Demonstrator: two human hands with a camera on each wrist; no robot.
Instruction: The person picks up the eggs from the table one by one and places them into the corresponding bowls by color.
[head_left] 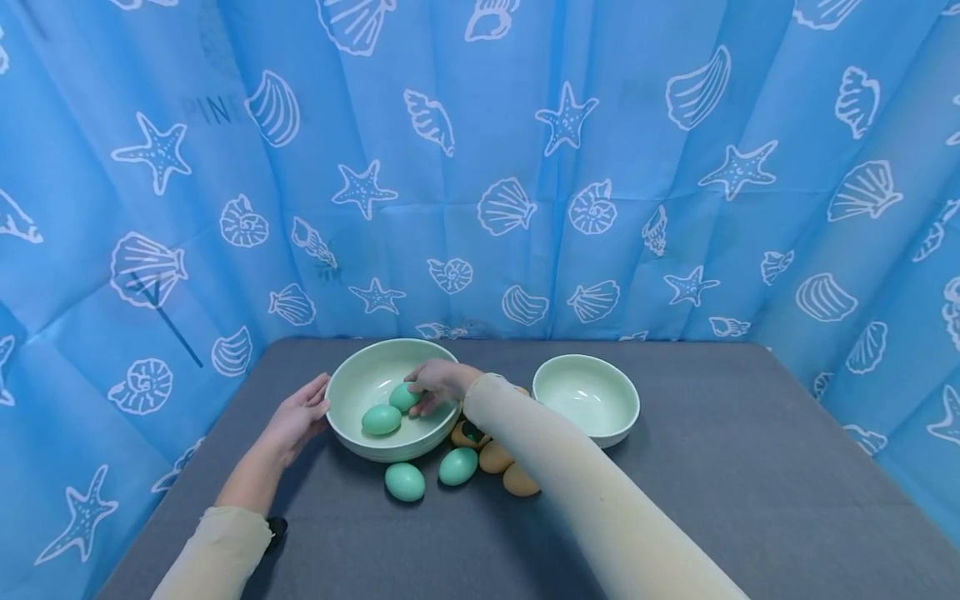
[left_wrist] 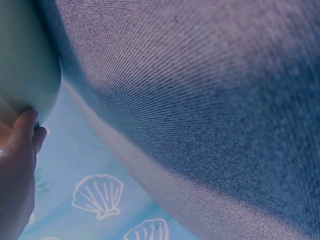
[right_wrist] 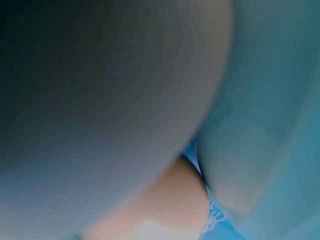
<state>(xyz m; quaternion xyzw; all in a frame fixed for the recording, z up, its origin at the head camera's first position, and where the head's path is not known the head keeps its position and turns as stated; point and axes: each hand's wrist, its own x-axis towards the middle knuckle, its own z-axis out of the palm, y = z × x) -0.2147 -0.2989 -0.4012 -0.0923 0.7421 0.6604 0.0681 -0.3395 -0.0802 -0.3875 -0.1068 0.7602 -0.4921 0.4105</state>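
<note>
Within the larger bowl's (head_left: 386,350) roomy rim, the right hand (head_left: 438,381) touches an egg (head_left: 402,397).

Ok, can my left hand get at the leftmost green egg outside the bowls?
Probably yes. Your left hand touches the large bowl and would likely only need to skirt it; bare tabletop shows on the way to that green egg.
</note>
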